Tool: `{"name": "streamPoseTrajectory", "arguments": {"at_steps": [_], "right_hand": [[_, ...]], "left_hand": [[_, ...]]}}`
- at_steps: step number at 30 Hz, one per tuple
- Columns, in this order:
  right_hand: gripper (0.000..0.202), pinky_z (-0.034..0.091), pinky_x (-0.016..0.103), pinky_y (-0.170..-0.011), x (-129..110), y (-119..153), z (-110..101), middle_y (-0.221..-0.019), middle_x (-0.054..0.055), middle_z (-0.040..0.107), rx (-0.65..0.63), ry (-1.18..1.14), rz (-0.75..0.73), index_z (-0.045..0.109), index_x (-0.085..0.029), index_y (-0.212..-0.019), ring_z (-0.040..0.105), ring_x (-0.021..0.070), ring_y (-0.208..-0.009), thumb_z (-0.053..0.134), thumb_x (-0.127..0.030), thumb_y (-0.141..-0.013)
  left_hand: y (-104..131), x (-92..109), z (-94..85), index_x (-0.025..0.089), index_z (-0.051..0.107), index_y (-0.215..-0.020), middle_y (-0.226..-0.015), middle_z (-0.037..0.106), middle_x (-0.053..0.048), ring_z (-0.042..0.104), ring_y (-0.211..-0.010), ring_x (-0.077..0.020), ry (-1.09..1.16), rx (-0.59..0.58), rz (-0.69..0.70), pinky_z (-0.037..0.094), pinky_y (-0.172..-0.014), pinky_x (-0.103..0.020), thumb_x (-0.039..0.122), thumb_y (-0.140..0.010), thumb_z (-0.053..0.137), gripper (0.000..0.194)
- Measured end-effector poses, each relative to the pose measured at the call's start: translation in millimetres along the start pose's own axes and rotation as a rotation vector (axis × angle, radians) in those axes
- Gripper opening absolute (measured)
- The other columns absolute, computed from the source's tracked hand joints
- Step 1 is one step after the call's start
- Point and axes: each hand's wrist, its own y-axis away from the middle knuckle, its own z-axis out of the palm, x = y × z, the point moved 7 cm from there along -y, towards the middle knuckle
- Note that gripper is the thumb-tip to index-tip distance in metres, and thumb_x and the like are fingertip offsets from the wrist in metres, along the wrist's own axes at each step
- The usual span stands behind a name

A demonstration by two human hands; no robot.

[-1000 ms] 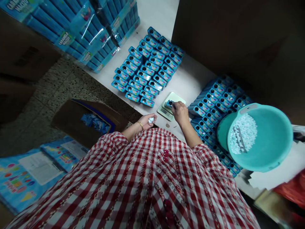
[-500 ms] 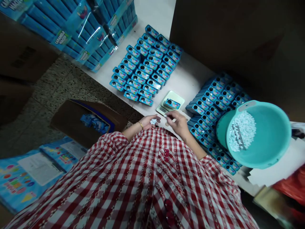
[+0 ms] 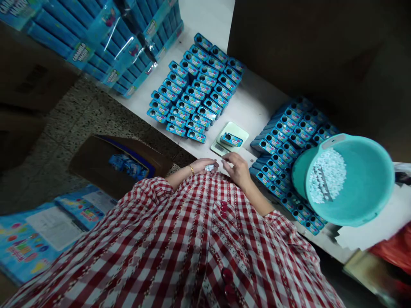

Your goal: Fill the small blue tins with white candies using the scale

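The left hand (image 3: 202, 165) cups pale pellets (image 3: 209, 168), fingers curled around them, probably so none roll off the palm. The right hand (image 3: 239, 170) is just beside it, thumb and fingers bent; whether they pinch a pellet I cannot tell. A blue tin (image 3: 232, 140) sits on the scale (image 3: 241, 131) on the desk (image 3: 248, 105), hole upward, seemingly keeping the opening reachable. The tub (image 3: 369, 175) holds more pellets, likely placed within the right hand's reach.

Looks like a packing workshop: wrapped multipacks (image 3: 85, 53) at ten o'clock, rows of blue containers (image 3: 195, 93) at twelve, scale (image 3: 236, 128) at two, tub (image 3: 366, 179) of pellets (image 3: 334, 171) at three.
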Motion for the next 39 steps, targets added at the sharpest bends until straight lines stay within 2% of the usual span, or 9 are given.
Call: {"name": "streamPoseTrajectory", "arguments": {"at_steps": [3,10,16,18,22,27,33,37,39], "right_hand": [[0.024,0.048,0.034,-0.083,18,-20,-21,-0.089,0.007,0.065,0.129,0.137,0.063,0.065,-0.022,-0.093,0.06,0.0188,-0.088,0.044,-0.032,-0.091],[0.029,0.044,0.037,-0.087,48,-52,-31,-0.096,0.007,0.062,0.12,0.276,0.075,0.065,-0.023,-0.107,0.055,0.0212,-0.094,0.042,-0.023,-0.089],[0.039,0.041,0.039,-0.083,47,-70,-20,-0.108,0.009,0.056,-0.061,0.439,0.072,0.067,-0.026,-0.108,0.047,0.0242,-0.096,0.04,-0.01,-0.084],[0.038,0.04,0.038,-0.084,44,-69,-21,-0.106,0.008,0.056,-0.06,0.445,0.059,0.068,-0.025,-0.104,0.046,0.0235,-0.095,0.041,-0.009,-0.083],[0.033,0.042,0.037,-0.085,45,-53,-39,-0.098,0.007,0.057,0.061,0.359,0.043,0.068,-0.024,-0.101,0.049,0.0211,-0.092,0.041,-0.012,-0.084],[0.028,0.042,0.04,-0.09,64,-32,-56,-0.101,0.008,0.058,0.187,0.316,0.057,0.062,-0.022,-0.108,0.052,0.0227,-0.098,0.045,-0.024,-0.086],[0.054,0.04,0.044,-0.095,77,-29,-42,-0.121,0.014,0.052,0.042,0.393,0.088,0.047,-0.016,-0.127,0.047,0.0281,-0.111,0.054,-0.044,-0.081],[0.062,0.041,0.045,-0.093,72,-36,-25,-0.13,0.015,0.046,-0.098,0.474,0.139,0.041,-0.016,-0.133,0.044,0.0305,-0.115,0.058,-0.042,-0.079],[0.058,0.042,0.043,-0.09,69,-39,-18,-0.128,0.015,0.047,-0.155,0.516,0.161,0.042,-0.015,-0.132,0.044,0.0301,-0.113,0.058,-0.036,-0.08]], "left_hand": [[-4,0,-7.4,0.009,0.063,-0.065,-0.056,0.062,-0.006,0.052,-0.044,-0.0085,0.041,0.008,0.018,0.032,-0.038,-0.017,0.017,-0.087,0.052,0.026],[0,4,-18.6,0.007,0.062,-0.065,-0.056,0.06,-0.006,0.052,-0.043,-0.0077,0.149,0.045,0.017,0.03,-0.035,-0.015,0.017,-0.089,0.047,0.029],[8,8,-29.7,0.007,0.06,-0.066,-0.056,0.057,-0.006,0.049,-0.042,-0.0063,0.25,0.088,0.048,0.028,-0.032,-0.013,0.017,-0.09,0.043,0.032],[9,8,-31.3,0.007,0.06,-0.066,-0.056,0.057,-0.006,0.049,-0.043,-0.0061,0.266,0.083,0.046,0.029,-0.032,-0.012,0.017,-0.09,0.042,0.031],[10,10,-36.7,0.007,0.059,-0.067,-0.056,0.057,-0.006,0.049,-0.042,-0.0059,0.303,0.112,0.045,0.029,-0.032,-0.012,0.017,-0.09,0.044,0.029],[6,10,-45.9,0.006,0.059,-0.068,-0.056,0.056,-0.005,0.049,-0.041,-0.0061,0.359,0.142,0.057,0.029,-0.033,-0.012,0.018,-0.089,0.046,0.027],[6,14,-58.9,0.007,0.058,-0.069,-0.057,0.056,-0.004,0.049,-0.042,-0.0055,0.402,0.183,0.098,0.029,-0.033,-0.012,0.018,-0.091,0.042,0.029],[9,19,-61.8,0.008,0.058,-0.07,-0.058,0.056,-0.004,0.049,-0.043,-0.0057,0.414,0.198,0.111,0.028,-0.033,-0.012,0.018,-0.09,0.043,0.027],[10,23,-61.0,0.008,0.058,-0.07,-0.058,0.056,-0.004,0.049,-0.043,-0.006,0.41,0.209,0.112,0.028,-0.033,-0.012,0.018,-0.09,0.043,0.027]]}}
